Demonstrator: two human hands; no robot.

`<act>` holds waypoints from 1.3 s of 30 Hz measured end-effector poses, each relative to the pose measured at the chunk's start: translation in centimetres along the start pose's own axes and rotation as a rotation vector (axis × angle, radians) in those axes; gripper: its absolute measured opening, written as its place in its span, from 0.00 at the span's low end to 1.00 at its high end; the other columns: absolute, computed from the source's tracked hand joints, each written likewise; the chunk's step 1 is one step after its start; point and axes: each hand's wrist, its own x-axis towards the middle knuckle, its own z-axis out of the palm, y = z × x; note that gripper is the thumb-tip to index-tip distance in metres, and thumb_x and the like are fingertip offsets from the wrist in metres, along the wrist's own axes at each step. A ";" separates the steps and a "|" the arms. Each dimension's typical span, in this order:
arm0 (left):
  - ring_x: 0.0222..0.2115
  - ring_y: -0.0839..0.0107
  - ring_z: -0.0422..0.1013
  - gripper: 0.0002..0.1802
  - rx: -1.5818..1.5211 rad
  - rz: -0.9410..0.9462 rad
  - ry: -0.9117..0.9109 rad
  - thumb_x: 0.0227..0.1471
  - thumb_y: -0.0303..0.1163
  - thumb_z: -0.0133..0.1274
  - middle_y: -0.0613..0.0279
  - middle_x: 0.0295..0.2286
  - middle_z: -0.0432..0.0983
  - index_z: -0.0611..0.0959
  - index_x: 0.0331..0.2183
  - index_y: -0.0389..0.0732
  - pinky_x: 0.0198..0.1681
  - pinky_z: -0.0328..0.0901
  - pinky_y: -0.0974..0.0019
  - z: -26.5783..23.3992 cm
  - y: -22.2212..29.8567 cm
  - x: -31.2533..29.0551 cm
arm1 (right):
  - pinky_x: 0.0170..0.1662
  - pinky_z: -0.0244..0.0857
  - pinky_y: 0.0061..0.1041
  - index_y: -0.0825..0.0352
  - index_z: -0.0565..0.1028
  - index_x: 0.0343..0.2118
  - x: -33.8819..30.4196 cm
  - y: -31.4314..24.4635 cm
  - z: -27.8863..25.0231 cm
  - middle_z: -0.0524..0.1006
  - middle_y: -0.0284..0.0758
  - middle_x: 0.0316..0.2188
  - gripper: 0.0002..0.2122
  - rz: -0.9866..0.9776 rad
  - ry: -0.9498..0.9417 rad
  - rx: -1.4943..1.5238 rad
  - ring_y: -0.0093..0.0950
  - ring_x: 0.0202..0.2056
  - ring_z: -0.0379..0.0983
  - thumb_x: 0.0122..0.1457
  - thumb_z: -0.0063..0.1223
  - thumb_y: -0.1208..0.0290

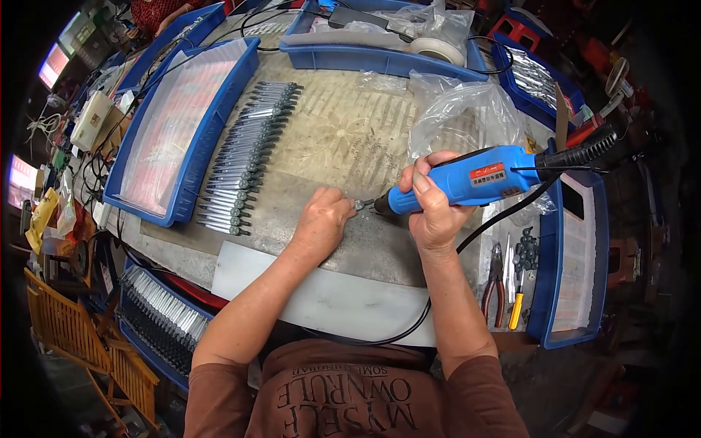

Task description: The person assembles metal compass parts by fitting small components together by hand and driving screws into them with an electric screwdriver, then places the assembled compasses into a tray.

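My left hand [322, 219] is closed over the metal tabletop, pressed round a small part whose grey-green end [359, 205] sticks out at the fingertips; the rest is hidden by the hand. In my right hand [436, 208] lies a blue corded power tool [478, 177], held sideways with fingers and thumb wrapped round its body. Its dark tip points left and meets or nearly meets the part; I cannot tell which. Left of my left hand, a long row of slender silver rods with dark heads [244, 160] lies on the table.
Blue trays stand left [186, 157], at the back [350, 57] and at the right [549, 292]. Pliers [493, 281], a yellow-handled screwdriver [516, 310] and small dark parts [526, 248] lie right. A clear plastic bag [467, 117] sits behind the tool; its black cable [420, 317] loops down.
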 end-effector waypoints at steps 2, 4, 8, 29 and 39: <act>0.25 0.62 0.66 0.08 -0.004 -0.012 0.006 0.33 0.22 0.57 0.59 0.21 0.70 0.79 0.24 0.36 0.28 0.63 0.65 0.1 0.0 0.0 | 0.27 0.62 0.25 0.70 0.64 0.33 0.1 0.1 0.3 0.66 0.35 0.24 0.13 -0.005 -0.006 -0.012 0.26 0.22 0.66 0.42 0.49 0.80; 0.25 0.62 0.66 0.08 -0.012 -0.030 0.018 0.32 0.22 0.57 0.59 0.21 0.69 0.79 0.24 0.36 0.28 0.63 0.65 0.0 0.2 -0.1 | 0.27 0.62 0.26 0.70 0.64 0.33 0.2 0.4 0.7 0.66 0.35 0.24 0.13 -0.008 -0.010 -0.025 0.26 0.22 0.66 0.42 0.49 0.80; 0.24 0.62 0.66 0.08 -0.009 -0.047 0.025 0.32 0.22 0.57 0.59 0.20 0.69 0.79 0.24 0.36 0.29 0.62 0.64 0.0 0.2 -0.1 | 0.27 0.62 0.26 0.71 0.65 0.33 0.5 1.1 1.4 0.66 0.35 0.24 0.14 -0.006 -0.038 -0.047 0.27 0.21 0.66 0.41 0.50 0.80; 0.25 0.61 0.65 0.10 -0.048 -0.085 0.039 0.31 0.23 0.58 0.59 0.21 0.69 0.79 0.24 0.36 0.30 0.62 0.64 0.3 0.0 -0.4 | 0.26 0.63 0.25 0.71 0.65 0.32 0.9 2.3 2.4 0.67 0.34 0.24 0.12 -0.006 -0.061 -0.209 0.25 0.21 0.67 0.42 0.50 0.81; 0.25 0.61 0.64 0.06 -0.046 -0.094 0.031 0.32 0.24 0.56 0.60 0.20 0.67 0.79 0.21 0.37 0.30 0.62 0.63 0.4 0.1 -0.2 | 0.26 0.62 0.19 0.70 0.69 0.26 1.6 3.7 4.2 0.70 0.30 0.21 0.07 -0.141 -0.097 -0.551 0.18 0.23 0.67 0.41 0.53 0.82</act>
